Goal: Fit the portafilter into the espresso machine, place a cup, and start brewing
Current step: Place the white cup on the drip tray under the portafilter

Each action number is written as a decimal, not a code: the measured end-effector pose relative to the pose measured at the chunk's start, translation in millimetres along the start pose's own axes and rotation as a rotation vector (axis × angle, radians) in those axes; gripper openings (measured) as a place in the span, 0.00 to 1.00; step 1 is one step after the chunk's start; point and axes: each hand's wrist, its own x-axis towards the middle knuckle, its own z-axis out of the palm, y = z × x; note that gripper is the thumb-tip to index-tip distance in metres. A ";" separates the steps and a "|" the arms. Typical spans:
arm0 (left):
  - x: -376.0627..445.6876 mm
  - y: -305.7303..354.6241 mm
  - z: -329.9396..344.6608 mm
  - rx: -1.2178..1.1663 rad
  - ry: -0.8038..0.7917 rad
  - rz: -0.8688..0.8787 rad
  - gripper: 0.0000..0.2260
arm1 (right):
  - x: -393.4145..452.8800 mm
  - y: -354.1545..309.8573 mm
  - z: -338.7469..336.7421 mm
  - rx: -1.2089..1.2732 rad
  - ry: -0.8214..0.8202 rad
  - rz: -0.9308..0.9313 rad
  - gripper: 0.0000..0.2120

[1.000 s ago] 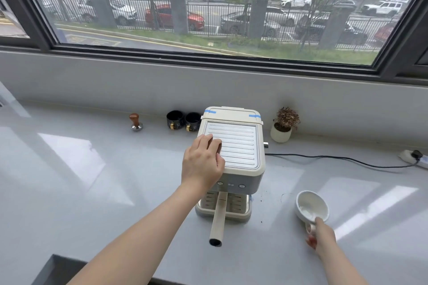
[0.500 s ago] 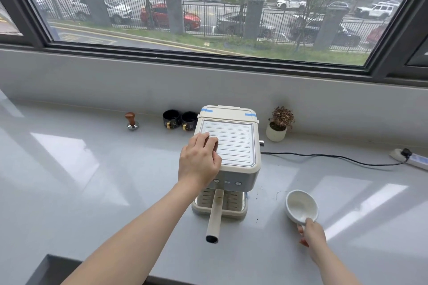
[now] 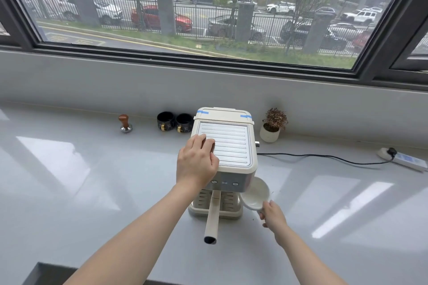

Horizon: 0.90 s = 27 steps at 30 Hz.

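A cream espresso machine (image 3: 231, 146) stands on the grey counter (image 3: 81, 180) below the window. The portafilter sits in the machine, and its long cream handle (image 3: 213, 217) sticks out toward me over the drip tray (image 3: 203, 210). My left hand (image 3: 196, 162) rests flat on the top left of the machine, fingers over the ribbed plate. My right hand (image 3: 272, 216) holds a white cup (image 3: 254, 193) by its handle, tilted, right beside the machine's front right corner. The cup looks empty.
Two black cups (image 3: 174, 121) and a wooden-knobbed tamper (image 3: 125, 124) stand at the back left of the machine. A small potted plant (image 3: 272, 126) sits at its back right. A black cord (image 3: 324, 158) runs to a power strip (image 3: 404, 159) at right.
My right hand has lifted the white cup off the counter and carried it left, up to the machine's front right corner. My left hand stays on top of the machine.
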 end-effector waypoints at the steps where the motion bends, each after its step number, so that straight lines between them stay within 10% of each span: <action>1: -0.3 -0.1 -0.3 0.000 -0.001 -0.001 0.16 | -0.3 -2.9 5.5 -0.007 -0.014 0.004 0.10; 27: -1.2 -2.1 -2.0 -0.025 0.001 0.008 0.17 | 17.0 -29.8 71.9 -0.081 -0.160 0.019 0.11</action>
